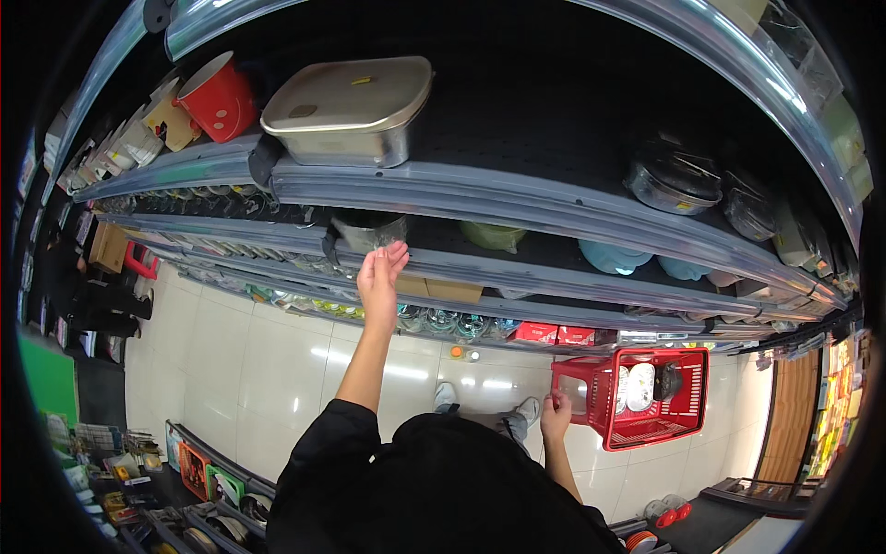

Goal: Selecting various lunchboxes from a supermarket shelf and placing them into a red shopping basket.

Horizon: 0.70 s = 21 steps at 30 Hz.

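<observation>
My left hand (383, 280) reaches up to a lower shelf with its fingers extended, holding nothing. Just behind the fingertips stands a plastic-wrapped container (370, 234); I cannot tell whether they touch it. Down on the right, my right hand (556, 419) is closed on the pull handle (558, 370) of a red shopping basket (656, 436). Inside the basket lie white-lidded containers (640, 386) and a dark round item (668, 382). On the shelf above my left hand sits a large stainless-steel food container (346, 114) with a metal lid.
A red mug (220, 100) stands at the upper left, and round steel containers (675, 183) at the right. Green (493, 234) and light-blue bowls (615, 255) occupy the shelf below. Red boxes (536, 333) line the bottom. A person in dark clothes (97, 284) is far left.
</observation>
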Each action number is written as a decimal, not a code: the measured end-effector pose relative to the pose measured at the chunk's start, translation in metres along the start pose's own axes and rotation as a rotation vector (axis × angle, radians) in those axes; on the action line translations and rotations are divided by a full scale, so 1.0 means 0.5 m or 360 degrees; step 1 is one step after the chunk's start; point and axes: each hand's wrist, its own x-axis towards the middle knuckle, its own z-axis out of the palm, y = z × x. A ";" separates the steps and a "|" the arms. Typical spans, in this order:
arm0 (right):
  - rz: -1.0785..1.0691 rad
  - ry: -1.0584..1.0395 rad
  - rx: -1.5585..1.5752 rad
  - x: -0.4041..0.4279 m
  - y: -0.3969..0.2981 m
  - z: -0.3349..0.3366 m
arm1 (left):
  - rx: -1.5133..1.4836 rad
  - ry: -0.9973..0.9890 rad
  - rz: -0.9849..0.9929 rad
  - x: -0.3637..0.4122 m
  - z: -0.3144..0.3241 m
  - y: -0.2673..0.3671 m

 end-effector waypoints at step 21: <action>0.0645 -0.0514 0.2170 0.103 -0.127 -0.209 | 0.0804 -0.0999 -0.0803 -0.594 0.189 -0.270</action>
